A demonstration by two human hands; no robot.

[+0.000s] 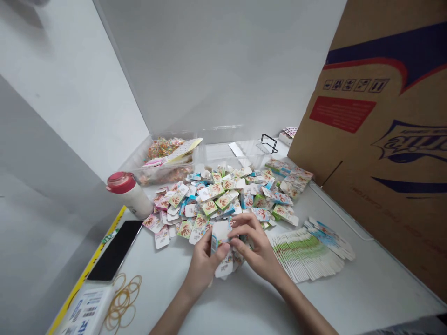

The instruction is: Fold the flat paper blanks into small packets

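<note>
A small printed carton (220,231) with a white flap is held up between both hands at the near edge of the pile. My left hand (202,260) is closed around its left side, thumb across the front. At its right side, my right hand (256,246) has curled fingers and a thumb touching the carton's edge. Below the hands lie more small cartons (224,266), partly hidden. Behind them spreads a large heap of small cartons (223,200) in green, blue and pink prints, many with their flaps sticking out.
A row of flat cartons (307,253) lies right. Rubber bands (122,302), a black phone (117,251) and a red-lidded bottle (131,195) sit left. Clear plastic bins (199,160), one holding colourful small pieces (164,148), stand behind. A big cardboard box (380,139) walls the right.
</note>
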